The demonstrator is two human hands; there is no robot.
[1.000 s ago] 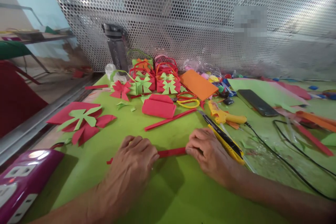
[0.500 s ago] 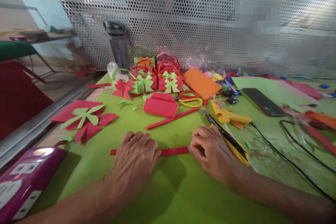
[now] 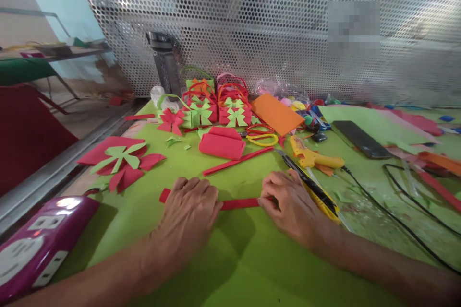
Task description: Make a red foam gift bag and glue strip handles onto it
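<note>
Knuckles up, the left hand [image 3: 190,208] is closed over a red strip [image 3: 239,203], and the right hand [image 3: 286,204] pinches it farther along, its right end hidden there; a straight stretch shows between the two, near the person over the green tabletop [image 3: 230,273], though whether it touches that surface is hard to tell. Compared with a second ago, the strip's left end shows more broadly and higher past the left hand, while the right hand's grip looks much the same, so this reads as a small adjustment, with work still on this one strip and nothing visibly joined to it. A yellow-and-black cutter [image 3: 311,186] lies just beside the right hand. Beyond lie a second red strip [image 3: 237,161] and a folded red piece [image 3: 222,145], then a yellow glue gun [image 3: 311,157], and farther back small bow-fronted bags [image 3: 236,116], none of them visibly moved
</note>
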